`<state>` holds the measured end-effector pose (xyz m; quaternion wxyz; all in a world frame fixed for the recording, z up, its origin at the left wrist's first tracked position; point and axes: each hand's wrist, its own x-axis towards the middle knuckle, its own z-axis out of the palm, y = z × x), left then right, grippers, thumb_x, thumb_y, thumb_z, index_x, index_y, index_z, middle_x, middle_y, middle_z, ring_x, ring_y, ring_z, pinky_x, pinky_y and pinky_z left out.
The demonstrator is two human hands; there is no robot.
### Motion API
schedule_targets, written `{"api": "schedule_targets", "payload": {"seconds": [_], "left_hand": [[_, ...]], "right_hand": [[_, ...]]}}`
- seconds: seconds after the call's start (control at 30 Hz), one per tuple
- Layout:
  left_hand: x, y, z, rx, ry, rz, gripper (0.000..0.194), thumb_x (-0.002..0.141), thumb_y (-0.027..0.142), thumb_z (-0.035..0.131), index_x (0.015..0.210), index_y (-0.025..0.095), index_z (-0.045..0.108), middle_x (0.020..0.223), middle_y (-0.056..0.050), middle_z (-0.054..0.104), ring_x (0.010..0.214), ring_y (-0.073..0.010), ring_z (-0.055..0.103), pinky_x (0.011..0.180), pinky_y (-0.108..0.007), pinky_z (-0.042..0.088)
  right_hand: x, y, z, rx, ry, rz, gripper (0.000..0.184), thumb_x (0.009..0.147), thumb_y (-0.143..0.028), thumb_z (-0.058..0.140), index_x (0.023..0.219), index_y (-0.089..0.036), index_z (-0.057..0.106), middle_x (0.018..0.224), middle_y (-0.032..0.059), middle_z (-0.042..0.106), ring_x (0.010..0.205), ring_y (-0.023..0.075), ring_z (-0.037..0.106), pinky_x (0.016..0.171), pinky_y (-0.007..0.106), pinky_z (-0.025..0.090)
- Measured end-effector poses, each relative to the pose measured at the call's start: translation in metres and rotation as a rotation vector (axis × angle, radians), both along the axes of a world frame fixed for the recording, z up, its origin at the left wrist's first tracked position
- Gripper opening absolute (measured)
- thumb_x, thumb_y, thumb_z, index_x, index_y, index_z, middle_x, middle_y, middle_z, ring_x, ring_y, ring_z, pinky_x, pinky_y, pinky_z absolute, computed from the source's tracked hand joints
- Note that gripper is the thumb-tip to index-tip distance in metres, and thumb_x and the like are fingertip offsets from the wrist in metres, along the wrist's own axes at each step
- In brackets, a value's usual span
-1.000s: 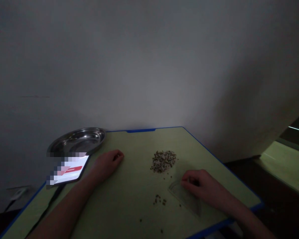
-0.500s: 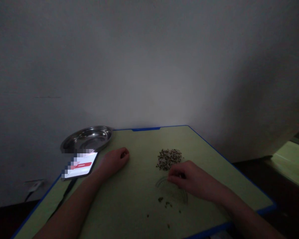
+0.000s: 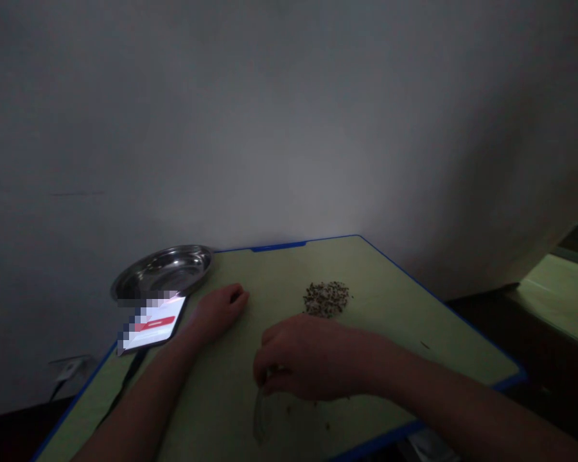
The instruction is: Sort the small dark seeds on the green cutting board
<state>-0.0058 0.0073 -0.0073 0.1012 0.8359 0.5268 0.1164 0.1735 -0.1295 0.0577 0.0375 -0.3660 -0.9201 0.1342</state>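
Observation:
A pile of small dark seeds or grains [image 3: 326,298] lies on a pale green table [image 3: 279,276] with a blue edge. My right hand [image 3: 303,358] is in front of the pile, near the table's front edge, its fingers pinched on a clear plastic piece [image 3: 261,417] that stands on the table. A few loose grains [image 3: 326,425] lie by that hand. My left hand [image 3: 219,308] rests on the table to the left with fingers curled, holding nothing I can see.
A shiny steel dish [image 3: 166,269] sits at the table's back left corner. A lit phone [image 3: 151,323] lies in front of it, beside my left wrist. A plain wall stands behind. Another green surface [image 3: 563,301] shows at the far right.
My right hand has swept left and toward me with the clear plastic piece, away from the pile's right side. The left hand has stayed put. The view shifted slightly.

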Motion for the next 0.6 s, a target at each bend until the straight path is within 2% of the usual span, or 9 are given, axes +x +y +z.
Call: {"api": "schedule_targets", "payload": {"seconds": [0.17, 0.33, 0.5, 0.6], "left_hand": [[0.0, 0.0, 0.002, -0.013, -0.003, 0.002, 0.033, 0.087, 0.041, 0.035, 0.078, 0.02, 0.058, 0.079, -0.005, 0.065, 0.074, -0.0195, 0.06, 0.063, -0.029, 0.04], [0.001, -0.001, 0.003, -0.009, 0.003, 0.011, 0.033, 0.086, 0.042, 0.035, 0.078, 0.019, 0.058, 0.08, -0.006, 0.066, 0.074, -0.0201, 0.061, 0.062, -0.029, 0.039], [0.0, 0.001, 0.0, -0.007, 0.005, -0.002, 0.033, 0.086, 0.041, 0.035, 0.082, 0.02, 0.06, 0.083, -0.006, 0.067, 0.076, -0.0198, 0.061, 0.065, -0.029, 0.041], [-0.001, 0.002, -0.001, -0.012, 0.0, -0.004, 0.033, 0.086, 0.041, 0.035, 0.082, 0.02, 0.06, 0.084, -0.006, 0.067, 0.076, -0.02, 0.061, 0.065, -0.029, 0.041]], "right_hand": [[-0.006, 0.012, -0.008, -0.048, -0.028, 0.046, 0.023, 0.086, -0.024, 0.057, 0.101, -0.021, 0.074, 0.092, 0.0041, 0.073, 0.08, 0.0168, 0.063, 0.067, 0.026, 0.042], [0.008, 0.013, -0.022, -0.109, 0.042, 0.064, 0.021, 0.085, -0.024, 0.06, 0.099, -0.019, 0.075, 0.089, 0.0037, 0.073, 0.077, 0.0145, 0.063, 0.07, 0.024, 0.043], [0.03, 0.004, -0.025, -0.157, 0.157, 0.014, 0.019, 0.083, -0.02, 0.062, 0.097, -0.017, 0.075, 0.084, 0.0036, 0.073, 0.074, 0.013, 0.063, 0.069, 0.022, 0.044], [0.048, 0.001, -0.023, -0.167, 0.265, -0.078, 0.019, 0.084, -0.02, 0.062, 0.097, -0.017, 0.074, 0.085, 0.0038, 0.073, 0.073, 0.0124, 0.063, 0.067, 0.021, 0.043]]}}
